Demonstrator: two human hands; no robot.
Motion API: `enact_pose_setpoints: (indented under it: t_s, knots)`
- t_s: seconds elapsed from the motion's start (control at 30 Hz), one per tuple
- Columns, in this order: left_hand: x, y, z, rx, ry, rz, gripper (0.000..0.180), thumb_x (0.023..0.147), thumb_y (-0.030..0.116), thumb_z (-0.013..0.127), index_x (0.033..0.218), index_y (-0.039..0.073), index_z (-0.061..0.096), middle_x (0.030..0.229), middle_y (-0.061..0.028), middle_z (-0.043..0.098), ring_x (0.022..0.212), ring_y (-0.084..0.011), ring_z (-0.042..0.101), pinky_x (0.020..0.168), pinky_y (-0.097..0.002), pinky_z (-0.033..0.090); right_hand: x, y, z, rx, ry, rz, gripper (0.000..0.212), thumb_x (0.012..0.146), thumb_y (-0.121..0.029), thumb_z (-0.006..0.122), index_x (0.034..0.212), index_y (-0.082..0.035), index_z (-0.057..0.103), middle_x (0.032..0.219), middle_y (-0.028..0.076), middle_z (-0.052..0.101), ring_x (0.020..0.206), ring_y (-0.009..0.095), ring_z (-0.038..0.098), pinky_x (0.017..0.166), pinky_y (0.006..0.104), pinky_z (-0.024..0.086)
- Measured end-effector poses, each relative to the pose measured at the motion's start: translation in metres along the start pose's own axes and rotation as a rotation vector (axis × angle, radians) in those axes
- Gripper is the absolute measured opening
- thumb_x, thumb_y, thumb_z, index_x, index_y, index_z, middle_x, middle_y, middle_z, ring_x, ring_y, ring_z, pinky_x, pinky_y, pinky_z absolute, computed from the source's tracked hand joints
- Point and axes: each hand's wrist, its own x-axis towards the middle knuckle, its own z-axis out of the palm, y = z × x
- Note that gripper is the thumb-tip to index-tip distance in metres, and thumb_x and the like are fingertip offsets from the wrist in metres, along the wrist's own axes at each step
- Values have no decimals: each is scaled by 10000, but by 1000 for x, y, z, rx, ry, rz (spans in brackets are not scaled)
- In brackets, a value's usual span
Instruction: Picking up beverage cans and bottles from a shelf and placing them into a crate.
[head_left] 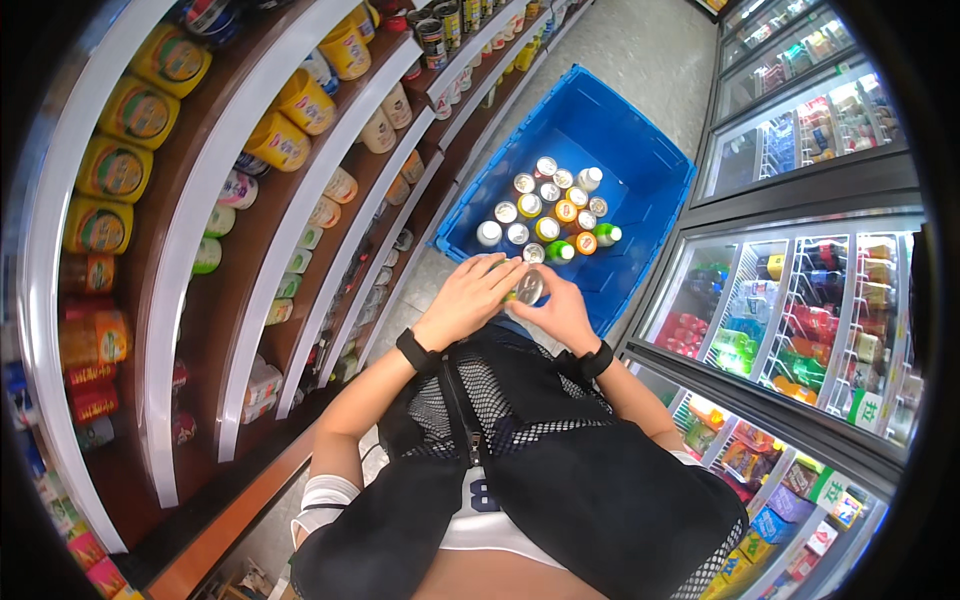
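In front of my body, a drink can (529, 288) is held upright between my hands, its silvery top facing up. My left hand (468, 296) lies along its left side, fingers fairly straight and touching the can. From the right, my right hand (562, 312) curls its thumb and fingers round it. Just beyond both hands, a blue plastic crate (625, 140) holds several cans and bottles standing upright. Among them are a white-capped bottle (589, 179) and a green-capped bottle (607, 235). The can's side is mostly hidden by my fingers.
On the left, store shelves (215, 150) carry yellow tubs, jars, cups and cans. Along the right, glass-fronted drink coolers (790, 310) stand close to the crate. Grey tiled floor (640, 45) runs between them. A black mesh vest (500, 390) covers my front.
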Motion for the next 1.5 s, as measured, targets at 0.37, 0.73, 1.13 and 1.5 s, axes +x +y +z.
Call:
enact_pose_setpoints:
  t_s: [0.37, 0.73, 1.13, 1.5]
  knots:
    - [-89, -25, -7, -10, -127, -451, 381, 849, 236, 663, 1188, 72, 602, 1091, -90, 651, 1052, -280, 599, 901, -396, 457, 37, 138, -32, -452, 174, 278, 667, 675, -416, 779, 1217, -81, 580, 936, 175, 700, 843, 357, 681, 723, 451, 544]
    - [-111, -7, -10, -34, -16, -725, 334, 849, 229, 670, 1127, 47, 629, 1048, -113, 666, 1004, -305, 614, 868, -416, 475, 47, 179, -24, -536, 38, 373, 709, 672, -419, 771, 1246, -63, 555, 954, 178, 703, 851, 356, 684, 727, 451, 550]
    - [-110, 0, -8, -28, -24, -719, 327, 857, 227, 664, 1124, 40, 632, 1036, -117, 668, 993, -306, 618, 860, -407, 476, 51, 176, -39, -717, -119, 252, 682, 660, -371, 781, 1216, -47, 556, 928, 153, 694, 840, 315, 679, 704, 426, 546]
    - [-109, 2, -5, -92, -60, -794, 329, 860, 234, 669, 1126, 42, 637, 1080, -138, 670, 1034, -337, 618, 897, -419, 477, 59, 176, -43, -793, -230, 213, 742, 659, -438, 793, 1241, -43, 556, 911, 156, 701, 833, 322, 684, 696, 429, 544]
